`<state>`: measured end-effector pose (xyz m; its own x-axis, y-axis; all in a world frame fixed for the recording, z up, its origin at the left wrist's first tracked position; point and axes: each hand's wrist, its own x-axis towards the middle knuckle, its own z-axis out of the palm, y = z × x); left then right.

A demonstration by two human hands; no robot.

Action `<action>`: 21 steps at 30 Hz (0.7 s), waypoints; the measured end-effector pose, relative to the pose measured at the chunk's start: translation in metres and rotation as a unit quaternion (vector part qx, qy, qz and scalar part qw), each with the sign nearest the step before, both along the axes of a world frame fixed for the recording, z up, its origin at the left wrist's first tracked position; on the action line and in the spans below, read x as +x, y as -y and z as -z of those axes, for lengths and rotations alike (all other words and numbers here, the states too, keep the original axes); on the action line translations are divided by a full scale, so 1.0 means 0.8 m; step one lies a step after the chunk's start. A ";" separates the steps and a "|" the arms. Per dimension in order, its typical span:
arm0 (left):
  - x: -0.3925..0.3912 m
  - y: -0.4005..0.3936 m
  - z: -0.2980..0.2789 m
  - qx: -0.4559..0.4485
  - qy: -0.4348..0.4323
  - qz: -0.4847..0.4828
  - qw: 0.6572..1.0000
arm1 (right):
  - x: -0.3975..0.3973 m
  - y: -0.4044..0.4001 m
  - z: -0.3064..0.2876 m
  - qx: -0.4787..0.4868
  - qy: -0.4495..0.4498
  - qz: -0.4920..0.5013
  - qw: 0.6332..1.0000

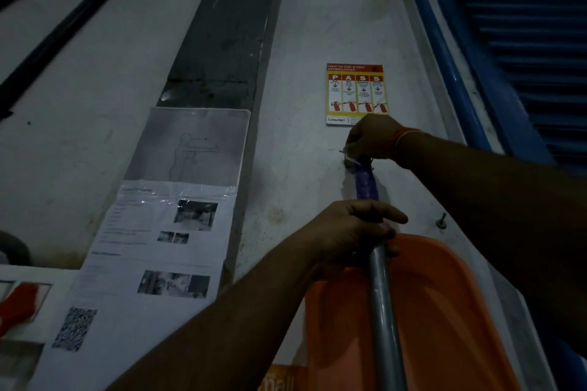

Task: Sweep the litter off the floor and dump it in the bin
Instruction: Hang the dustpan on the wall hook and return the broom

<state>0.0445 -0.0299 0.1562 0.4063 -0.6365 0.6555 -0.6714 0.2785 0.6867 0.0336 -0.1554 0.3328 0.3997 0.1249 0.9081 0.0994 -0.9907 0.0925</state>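
Glossy orange plastic dustpan (444,311) — laminated paper (165,232)

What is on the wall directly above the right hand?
A fire extinguisher poster headed PASS. The right hand covers its bottom right corner. What the fingers work at, near the purple handle end, is partly hidden.

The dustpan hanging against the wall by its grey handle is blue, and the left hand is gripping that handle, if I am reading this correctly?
Not quite: the dustpan is orange, not blue, as the head view shows. The rest stands: it hangs against the wall, and the left hand grips its grey handle.
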 end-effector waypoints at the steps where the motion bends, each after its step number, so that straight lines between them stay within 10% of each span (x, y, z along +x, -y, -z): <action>1: 0.002 0.000 0.004 -0.002 -0.004 0.001 1.000 | 0.001 0.003 0.002 0.012 -0.002 -0.015 1.000; 21: -0.010 0.011 0.068 -0.036 0.071 -0.156 0.985 | -0.028 0.027 0.080 0.035 0.026 -0.156 0.987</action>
